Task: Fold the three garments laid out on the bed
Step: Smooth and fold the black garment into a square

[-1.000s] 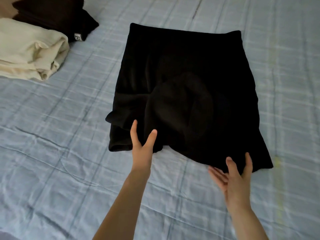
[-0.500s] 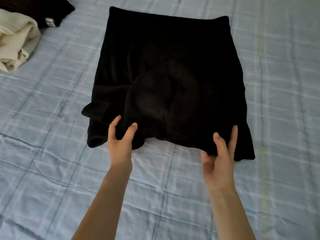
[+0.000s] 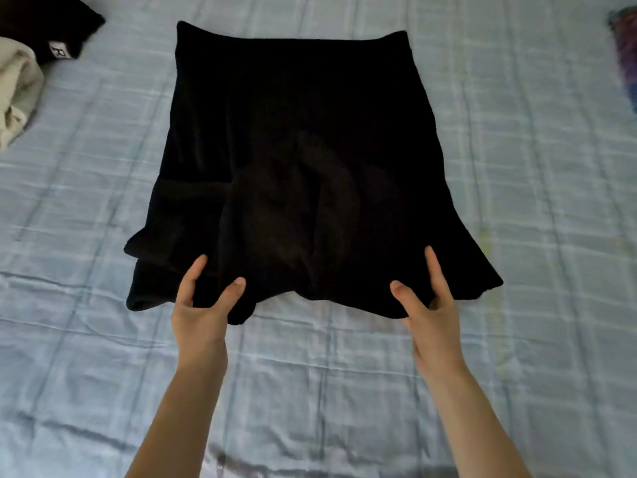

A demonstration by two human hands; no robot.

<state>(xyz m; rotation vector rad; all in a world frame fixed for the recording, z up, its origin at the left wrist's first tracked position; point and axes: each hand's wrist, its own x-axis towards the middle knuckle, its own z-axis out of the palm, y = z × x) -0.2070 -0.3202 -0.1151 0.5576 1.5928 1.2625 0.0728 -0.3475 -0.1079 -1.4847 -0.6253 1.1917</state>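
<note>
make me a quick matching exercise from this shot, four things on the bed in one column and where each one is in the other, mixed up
Things:
1 black garment
2 cream garment
3 white label
4 purple item

Places:
a far right edge of the view
b on the dark folded garment, top left
c spread in the middle, near edge gripped by the left hand and right hand
d left edge, bundled

Pairs: 1-c, 2-d, 3-b, 4-a
</note>
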